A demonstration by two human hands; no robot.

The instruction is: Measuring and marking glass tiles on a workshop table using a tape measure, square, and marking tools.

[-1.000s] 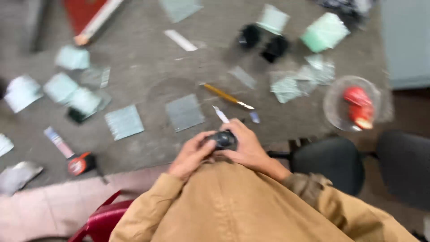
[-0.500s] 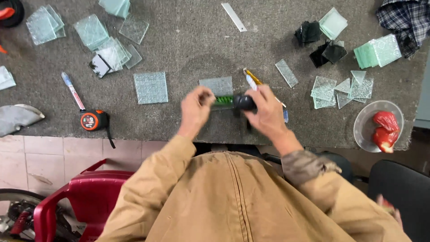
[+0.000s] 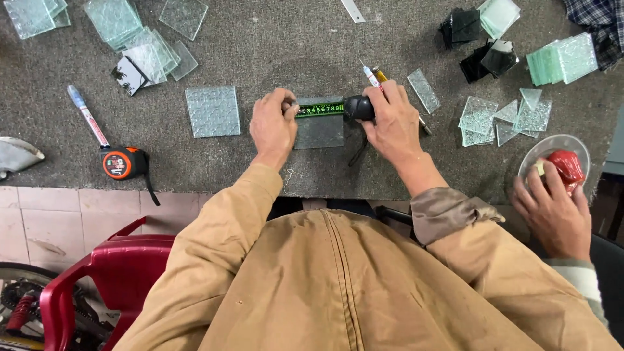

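Note:
My left hand (image 3: 273, 123) pinches the free end of a green measuring tape (image 3: 320, 109) at the left edge of a square pane of textured glass (image 3: 318, 130). My right hand (image 3: 391, 122) grips the tape's black case (image 3: 359, 108) at the pane's right edge. The tape lies stretched across the top of the pane, on the grey felt-covered table (image 3: 260, 58). A pen and a yellow-handled tool (image 3: 377, 75) lie just beyond my right hand.
Another textured glass square (image 3: 212, 111) lies left of my hands. An orange-and-black tape measure (image 3: 121, 162) and a marker (image 3: 86, 115) sit further left. Glass stacks (image 3: 123, 26) and offcuts (image 3: 497, 117) ring the table. Another person's hand (image 3: 552, 205) rests by a bowl (image 3: 554, 153) at right.
The tape has been pulled out further: my left hand moved left with its end, and my right hand now holds the case at the pane's right edge.

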